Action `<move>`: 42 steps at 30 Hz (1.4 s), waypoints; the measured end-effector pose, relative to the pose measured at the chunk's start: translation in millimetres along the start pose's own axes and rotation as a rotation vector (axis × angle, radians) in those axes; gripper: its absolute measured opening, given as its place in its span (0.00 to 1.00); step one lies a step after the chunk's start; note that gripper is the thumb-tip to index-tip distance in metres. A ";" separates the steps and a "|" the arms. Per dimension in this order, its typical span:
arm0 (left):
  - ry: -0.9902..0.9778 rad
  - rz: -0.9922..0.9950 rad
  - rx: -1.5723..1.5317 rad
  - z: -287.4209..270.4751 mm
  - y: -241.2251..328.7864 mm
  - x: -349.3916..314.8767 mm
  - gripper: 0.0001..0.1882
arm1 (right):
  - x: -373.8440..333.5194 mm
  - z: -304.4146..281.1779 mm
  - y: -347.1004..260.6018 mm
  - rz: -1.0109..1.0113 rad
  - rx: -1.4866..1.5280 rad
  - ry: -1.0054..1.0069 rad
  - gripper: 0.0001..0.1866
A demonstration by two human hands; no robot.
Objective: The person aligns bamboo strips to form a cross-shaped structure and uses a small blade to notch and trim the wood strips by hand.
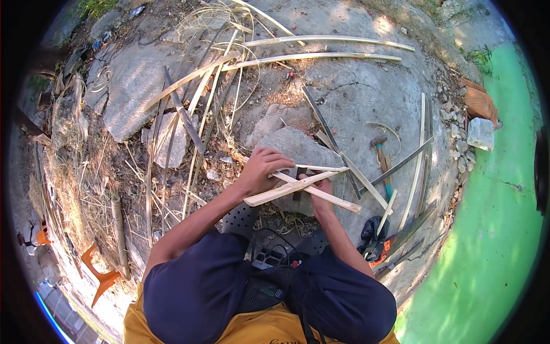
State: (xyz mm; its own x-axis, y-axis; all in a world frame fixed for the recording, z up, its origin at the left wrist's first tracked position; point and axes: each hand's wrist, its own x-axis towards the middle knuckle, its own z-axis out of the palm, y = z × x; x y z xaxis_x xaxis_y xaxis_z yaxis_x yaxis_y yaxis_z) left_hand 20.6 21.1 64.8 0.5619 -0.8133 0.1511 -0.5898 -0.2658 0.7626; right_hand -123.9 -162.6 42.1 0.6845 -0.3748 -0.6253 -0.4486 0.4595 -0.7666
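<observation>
Pale bamboo strips (295, 187) cross each other in front of my knees, joined or overlapping toward the right. My left hand (263, 170) is closed on the left ends of the thinner strips. Behind the crossing, my right hand (322, 198) grips the strips from below; most of its fingers are hidden. A short dark piece (299, 182) shows upright between the strips; I cannot tell whether it is fixed to them. Under both hands lies a flat grey stone slab (292, 146).
A hammer (382, 162) lies to the right beside dark strips. Long bamboo strips (321, 55) spread across the far ground. A black plastic bag (373, 234) sits near my right knee. Rubble lines a green surface (492, 229) at the right. An orange plastic piece (98, 277) lies left.
</observation>
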 end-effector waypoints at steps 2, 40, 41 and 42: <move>0.014 -0.001 0.006 1.8 -1.4 -0.9 0.24 | -0.5 0.9 -0.5 -0.006 0.011 -0.003 0.25; 0.212 0.014 0.048 16.9 2.6 12.5 0.06 | 15.4 -16.5 26.7 -0.157 -0.034 -0.026 0.22; 0.209 0.014 0.046 17.5 2.5 13.2 0.06 | 15.6 -19.4 27.4 -0.164 -0.086 -0.023 0.23; 0.204 0.007 0.051 15.7 0.7 10.2 0.06 | 12.1 -14.4 24.5 -0.162 -0.082 -0.028 0.23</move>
State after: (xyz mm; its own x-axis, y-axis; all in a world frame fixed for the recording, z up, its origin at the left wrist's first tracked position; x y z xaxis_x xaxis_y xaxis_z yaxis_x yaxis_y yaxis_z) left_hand 16.7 4.5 57.0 0.6605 -0.6947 0.2849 -0.6199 -0.2903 0.7290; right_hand -134.9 -167.5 13.6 0.7666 -0.4158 -0.4894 -0.3757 0.3276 -0.8669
